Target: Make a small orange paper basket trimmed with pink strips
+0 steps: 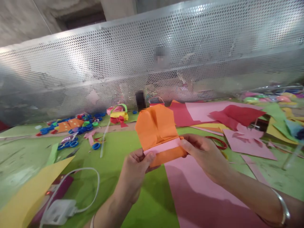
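Note:
An orange piece of folded craft paper is held up above the table, its top edge rounded and a crease running down its middle. Across its lower part lies a pink paper strip. My left hand pinches the lower left corner, with the thumb on the strip's end. At the right end, my right hand grips the strip and the orange paper between thumb and fingers. Some fingertips are hidden behind the paper. Below the hands spread a green sheet and a pink sheet.
Scissors with blue handles and small craft pieces lie at left. Nearer stand a white charger with its cable and a yellow sheet. Red-handled scissors and pink cut paper lie right. A perforated metal panel closes off the back.

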Demonstrator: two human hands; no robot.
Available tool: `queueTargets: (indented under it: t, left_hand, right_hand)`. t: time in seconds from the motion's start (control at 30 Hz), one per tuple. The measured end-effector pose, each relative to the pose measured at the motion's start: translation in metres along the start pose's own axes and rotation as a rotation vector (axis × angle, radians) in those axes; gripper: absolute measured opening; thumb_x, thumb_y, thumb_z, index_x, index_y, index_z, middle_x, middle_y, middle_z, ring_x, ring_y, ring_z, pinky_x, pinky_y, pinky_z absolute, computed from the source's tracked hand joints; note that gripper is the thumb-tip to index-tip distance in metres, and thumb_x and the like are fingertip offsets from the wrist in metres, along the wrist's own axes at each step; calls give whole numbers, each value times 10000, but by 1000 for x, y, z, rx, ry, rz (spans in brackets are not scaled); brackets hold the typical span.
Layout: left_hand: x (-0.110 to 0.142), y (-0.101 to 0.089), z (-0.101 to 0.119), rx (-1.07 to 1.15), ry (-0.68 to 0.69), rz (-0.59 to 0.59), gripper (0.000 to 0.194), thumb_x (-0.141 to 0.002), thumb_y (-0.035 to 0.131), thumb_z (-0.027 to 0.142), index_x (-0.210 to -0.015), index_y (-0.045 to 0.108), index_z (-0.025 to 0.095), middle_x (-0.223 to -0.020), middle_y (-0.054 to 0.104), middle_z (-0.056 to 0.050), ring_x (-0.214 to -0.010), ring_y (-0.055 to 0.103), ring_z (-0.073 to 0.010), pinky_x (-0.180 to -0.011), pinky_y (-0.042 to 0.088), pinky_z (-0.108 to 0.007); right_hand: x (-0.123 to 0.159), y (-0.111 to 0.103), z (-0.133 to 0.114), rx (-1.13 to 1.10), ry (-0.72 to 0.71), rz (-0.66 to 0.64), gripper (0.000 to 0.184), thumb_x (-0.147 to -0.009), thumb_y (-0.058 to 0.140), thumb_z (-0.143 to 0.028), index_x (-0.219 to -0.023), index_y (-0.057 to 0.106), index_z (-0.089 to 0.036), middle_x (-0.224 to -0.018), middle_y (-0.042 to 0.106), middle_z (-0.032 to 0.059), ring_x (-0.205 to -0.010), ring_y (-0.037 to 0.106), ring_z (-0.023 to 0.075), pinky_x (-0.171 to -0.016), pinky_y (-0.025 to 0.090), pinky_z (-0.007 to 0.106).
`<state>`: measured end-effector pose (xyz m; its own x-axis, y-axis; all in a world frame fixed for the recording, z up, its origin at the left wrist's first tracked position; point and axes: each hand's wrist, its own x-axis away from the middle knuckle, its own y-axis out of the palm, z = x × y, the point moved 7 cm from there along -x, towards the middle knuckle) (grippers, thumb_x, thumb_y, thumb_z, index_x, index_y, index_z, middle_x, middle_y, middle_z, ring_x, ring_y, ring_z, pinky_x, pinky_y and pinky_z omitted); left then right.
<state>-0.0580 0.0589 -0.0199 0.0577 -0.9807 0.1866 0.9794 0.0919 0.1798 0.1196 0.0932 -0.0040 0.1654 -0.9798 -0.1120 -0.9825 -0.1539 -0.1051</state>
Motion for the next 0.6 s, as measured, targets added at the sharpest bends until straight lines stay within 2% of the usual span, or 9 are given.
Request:
queueTargets:
  t: [0.2, 0.33, 0.43, 0.5, 0.6]
  left_hand:
    - [0, 1, 1, -17, 36, -13, 318, -658, 807, 382, -872, 763, 150, -816, 752, -35, -735, 670, -151, -695, 563, -249]
    - [2, 6, 0, 30, 16, -109, 388, -608, 838, 430, -872, 769, 154, -759, 742, -33, -701, 668, -153, -683, 559, -250]
    - [2, 6, -2, 140, -17, -188, 287, -635, 834, 406, -804, 770, 183, -745, 739, -16, -693, 674, -141, -683, 561, -241]
    - [1, 4, -5, 173, -49, -212, 272, -630, 837, 410, -761, 765, 183, -718, 733, -19, -663, 678, -152, -655, 572, -263]
    - [-2, 2, -6, 160, -75, -232, 354, -602, 844, 448, -804, 765, 168, -727, 735, -47, -658, 688, -186, -655, 583, -315]
  right_hand:
    - [2, 5, 7, -172, 105, -53, 300, -728, 700, -475, -845, 630, -208, -773, 607, 7, -756, 569, 168, -666, 490, 277]
    - [-2, 4, 12, -188, 122, -84, 290, -718, 720, -465, -665, 610, -202, -626, 535, -24, -614, 489, 122, -569, 418, 239]
    - [-5, 4, 12, -271, 122, -141, 365, -651, 766, -489, -557, 564, -199, -554, 482, -37, -530, 413, 99, -510, 368, 238]
    - [-5, 7, 13, -315, 140, -199, 372, -593, 799, -494, -535, 561, -213, -526, 476, -34, -514, 413, 110, -502, 372, 255]
    - [-5, 9, 15, -352, 166, -249, 348, -559, 820, -477, -528, 571, -235, -511, 480, -32, -517, 433, 125, -519, 397, 274]
